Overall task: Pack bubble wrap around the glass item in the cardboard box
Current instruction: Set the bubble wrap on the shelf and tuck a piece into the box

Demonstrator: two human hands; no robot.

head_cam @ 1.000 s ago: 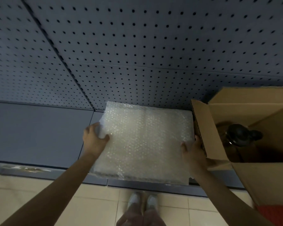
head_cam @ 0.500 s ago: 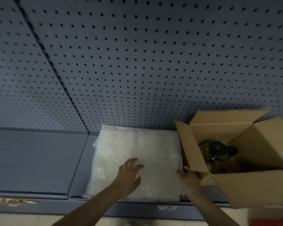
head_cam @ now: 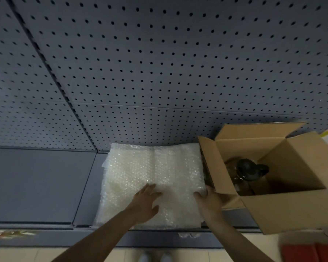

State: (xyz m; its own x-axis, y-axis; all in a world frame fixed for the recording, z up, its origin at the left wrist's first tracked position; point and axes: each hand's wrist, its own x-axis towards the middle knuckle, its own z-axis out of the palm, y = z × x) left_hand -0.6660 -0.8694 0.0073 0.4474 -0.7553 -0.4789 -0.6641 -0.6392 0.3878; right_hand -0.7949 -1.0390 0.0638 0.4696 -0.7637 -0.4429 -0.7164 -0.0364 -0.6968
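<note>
A stack of white bubble wrap [head_cam: 155, 173] lies flat on the grey shelf. My left hand [head_cam: 145, 202] rests on its near middle with fingers spread. At the stack's right edge, beside the box flap, my right hand [head_cam: 209, 202] grips the bubble wrap, thumb on top. An open cardboard box [head_cam: 290, 208] stands to the right of the stack. Inside it a dark glass jug with a black lid [head_cam: 249, 172] sits at the bottom left.
The grey shelf [head_cam: 40, 182] extends to the left. A perforated grey back panel [head_cam: 159, 72] rises behind. A red object [head_cam: 309, 252] lies at the lower right near the tiled floor. My shoes [head_cam: 153, 257] show below the shelf edge.
My left hand left the stack's left corner and now lies on its middle. The right hand stayed at the right edge. The view tilted up, so shelf and box sit lower.
</note>
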